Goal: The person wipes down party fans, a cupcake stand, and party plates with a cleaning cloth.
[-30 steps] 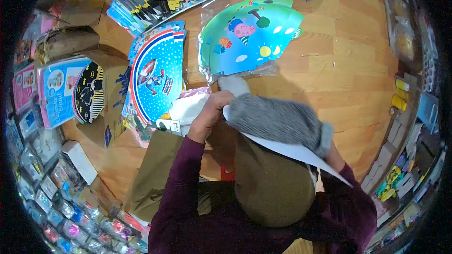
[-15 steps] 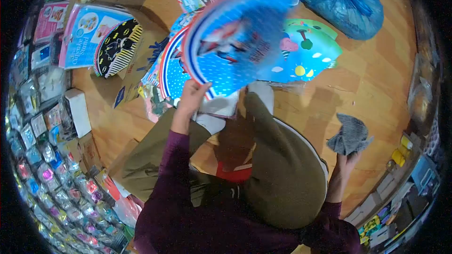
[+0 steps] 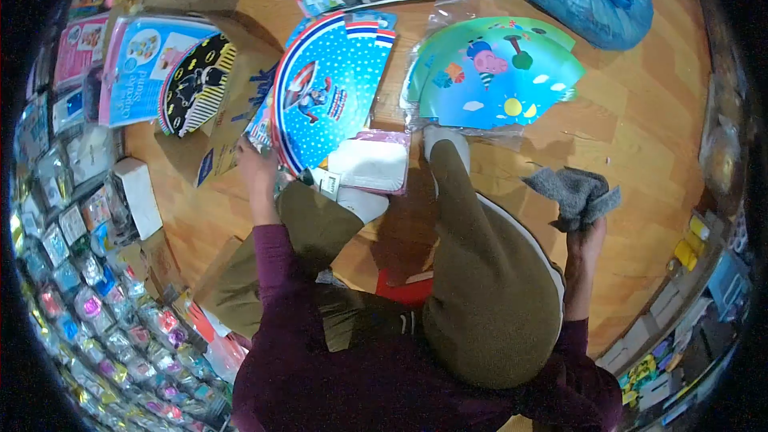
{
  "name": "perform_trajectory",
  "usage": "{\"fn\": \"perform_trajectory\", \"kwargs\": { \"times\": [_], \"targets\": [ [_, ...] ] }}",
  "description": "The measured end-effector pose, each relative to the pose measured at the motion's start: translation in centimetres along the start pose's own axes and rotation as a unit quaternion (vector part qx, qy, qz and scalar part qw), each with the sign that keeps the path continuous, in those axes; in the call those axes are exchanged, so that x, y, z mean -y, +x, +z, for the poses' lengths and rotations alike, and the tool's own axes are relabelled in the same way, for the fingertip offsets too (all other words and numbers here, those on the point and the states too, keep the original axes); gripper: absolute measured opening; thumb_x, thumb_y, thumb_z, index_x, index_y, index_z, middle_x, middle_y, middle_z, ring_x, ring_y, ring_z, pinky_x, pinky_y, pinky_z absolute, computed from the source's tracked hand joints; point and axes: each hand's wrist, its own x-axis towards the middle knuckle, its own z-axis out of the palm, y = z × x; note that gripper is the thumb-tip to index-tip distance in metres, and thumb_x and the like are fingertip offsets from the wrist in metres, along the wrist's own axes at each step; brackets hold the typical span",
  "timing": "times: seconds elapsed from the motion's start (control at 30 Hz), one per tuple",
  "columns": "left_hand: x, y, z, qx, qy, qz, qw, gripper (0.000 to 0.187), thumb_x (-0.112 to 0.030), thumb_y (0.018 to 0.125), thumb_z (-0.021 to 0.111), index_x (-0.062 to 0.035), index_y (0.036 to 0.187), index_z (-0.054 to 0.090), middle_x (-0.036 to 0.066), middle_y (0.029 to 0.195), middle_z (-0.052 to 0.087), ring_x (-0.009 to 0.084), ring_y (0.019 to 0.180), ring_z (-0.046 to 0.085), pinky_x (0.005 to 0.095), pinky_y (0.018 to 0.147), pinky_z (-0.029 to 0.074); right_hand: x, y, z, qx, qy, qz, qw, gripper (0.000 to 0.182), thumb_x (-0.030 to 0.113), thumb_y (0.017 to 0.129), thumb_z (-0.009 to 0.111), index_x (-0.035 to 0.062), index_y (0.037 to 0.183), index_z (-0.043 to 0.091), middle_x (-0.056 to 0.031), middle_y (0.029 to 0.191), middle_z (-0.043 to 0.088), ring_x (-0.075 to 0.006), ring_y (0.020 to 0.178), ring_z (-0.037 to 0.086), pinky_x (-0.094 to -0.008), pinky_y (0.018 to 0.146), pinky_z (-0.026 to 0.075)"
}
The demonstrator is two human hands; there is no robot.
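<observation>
Our right hand [image 3: 586, 246] has its grip closed on the bunched grey cloth [image 3: 578, 194], over the wooden floor [image 3: 632, 144]. Our left hand [image 3: 259, 168] is at the lower left edge of the star-patterned fan sheets [image 3: 332, 124]; we cannot tell how far open its grip is or whether it has hold of one. The white packet [image 3: 368, 166] lies just beside these sheets, and the green-and-blue fan sheets [image 3: 496, 84] lie to their right.

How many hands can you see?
2. The left hand is by the lower left edge of the superhero papers; the right hand is at right, grey cloth hiding its fingers.
</observation>
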Motion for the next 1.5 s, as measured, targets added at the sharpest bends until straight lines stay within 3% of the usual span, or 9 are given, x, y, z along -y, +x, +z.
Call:
{"fn": "perform_trajectory", "kwargs": {
  "times": [0.07, 0.23, 0.7, 0.9, 1.0, 1.1, 1.17, 1.2, 1.5],
  "targets": [
    [-8.5, -0.2, -1.2, -0.118, 0.154, 0.144, 0.970, 0.045, -0.013, 0.071, 0.064, 0.0054, 0.108, 0.046, 0.018, 0.101, 0.053, 0.0274, 0.080, 0.057, 0.0357, 0.068, 0.048, -0.2, 0.6, 0.7, 0.022, 0.003, -0.015, 1.000, 0.032, 0.021, 0.085, 0.042, -0.0004, 0.108, 0.047, -0.0125, 0.101, 0.055, -0.0236, 0.087, 0.055, -0.0346, 0.073, 0.046],
    [-22.1, -4.0, 7.2, 0.164, -0.202, 0.097, 0.961, 0.037, -0.014, 0.070, 0.065, 0.0007, 0.101, 0.049, 0.015, 0.093, 0.054, 0.0236, 0.075, 0.057, 0.0321, 0.065, 0.046, -0.8, 1.2, 1.7, 0.032, -0.033, -0.030, 0.999, 0.029, 0.020, 0.085, 0.042, -0.0019, 0.101, 0.051, -0.0106, 0.094, 0.057, -0.0204, 0.081, 0.056, -0.0317, 0.068, 0.046],
    [-22.7, -3.7, 17.1, 0.211, -0.077, 0.134, 0.965, 0.029, -0.015, 0.071, 0.064, 0.0024, 0.088, 0.047, 0.017, 0.073, 0.056, 0.0312, 0.061, 0.058, 0.0380, 0.053, 0.045, -0.2, 3.1, 3.3, -0.002, -0.081, -0.107, 0.991, 0.024, 0.022, 0.083, 0.050, 0.0025, 0.097, 0.055, -0.0052, 0.081, 0.059, -0.0123, 0.063, 0.055, -0.0242, 0.045, 0.042],
    [-23.1, -4.4, 17.8, 0.351, -0.477, -0.147, 0.792, 0.022, -0.006, 0.080, 0.053, 0.0044, 0.099, 0.047, 0.012, 0.082, 0.056, 0.0147, 0.048, 0.057, 0.0233, 0.036, 0.044, -2.8, 5.5, 11.6, 0.132, -0.135, -0.208, 0.960, 0.032, 0.008, 0.077, 0.049, 0.0009, 0.107, 0.049, -0.0078, 0.102, 0.053, -0.0186, 0.090, 0.051, -0.0290, 0.075, 0.042],
    [-21.5, -5.0, 20.8, 0.309, -0.450, -0.171, 0.820, 0.032, -0.005, 0.081, 0.051, 0.0047, 0.110, 0.043, 0.015, 0.093, 0.056, 0.0177, 0.051, 0.059, 0.0249, 0.039, 0.047, -9.1, 9.5, 16.2, 0.292, -0.532, -0.419, 0.676, 0.042, 0.009, 0.074, 0.052, 0.0048, 0.115, 0.044, -0.0171, 0.118, 0.044, -0.0335, 0.111, 0.039, -0.0446, 0.090, 0.033],
    [-18.0, -4.8, 23.7, 0.171, -0.370, 0.212, 0.888, 0.036, -0.001, 0.083, 0.044, 0.0055, 0.117, 0.033, 0.016, 0.097, 0.053, 0.0218, 0.062, 0.059, 0.0266, 0.042, 0.050, -13.7, 10.8, 18.2, 0.354, -0.622, -0.429, 0.551, 0.056, 0.009, 0.069, 0.055, 0.0093, 0.123, 0.039, -0.0136, 0.129, 0.035, -0.0284, 0.120, 0.033, -0.0443, 0.093, 0.031],
    [-20.3, -5.2, 20.6, 0.237, -0.413, 0.026, 0.879, 0.033, -0.001, 0.083, 0.043, 0.0056, 0.114, 0.035, 0.015, 0.093, 0.053, 0.0215, 0.061, 0.059, 0.0267, 0.042, 0.049, -14.2, 12.8, 17.7, 0.357, -0.673, -0.479, 0.437, 0.061, 0.012, 0.073, 0.053, 0.0142, 0.129, 0.031, -0.0099, 0.137, 0.025, -0.0255, 0.126, 0.024, -0.0454, 0.097, 0.026],
    [-21.5, -5.3, 19.4, 0.283, -0.442, -0.167, 0.835, 0.029, -0.001, 0.084, 0.043, 0.0058, 0.111, 0.036, 0.014, 0.089, 0.053, 0.0211, 0.060, 0.059, 0.0267, 0.042, 0.049, -13.3, 13.7, 17.6, 0.360, -0.673, -0.476, 0.436, 0.061, 0.012, 0.073, 0.053, 0.0142, 0.129, 0.031, -0.0099, 0.137, 0.025, -0.0255, 0.126, 0.024, -0.0454, 0.097, 0.026],
    [-22.9, -5.7, 15.6, 0.310, -0.473, -0.118, 0.816, 0.026, -0.008, 0.086, 0.044, 0.0007, 0.111, 0.042, 0.010, 0.085, 0.056, 0.0162, 0.056, 0.056, 0.0244, 0.045, 0.050, -4.2, 26.3, 9.4, 0.016, -0.707, -0.441, 0.552, 0.051, 0.003, 0.072, 0.046, 0.0092, 0.122, 0.042, -0.0175, 0.125, 0.039, -0.0325, 0.114, 0.038, -0.0359, 0.093, 0.033]
  ]
}}
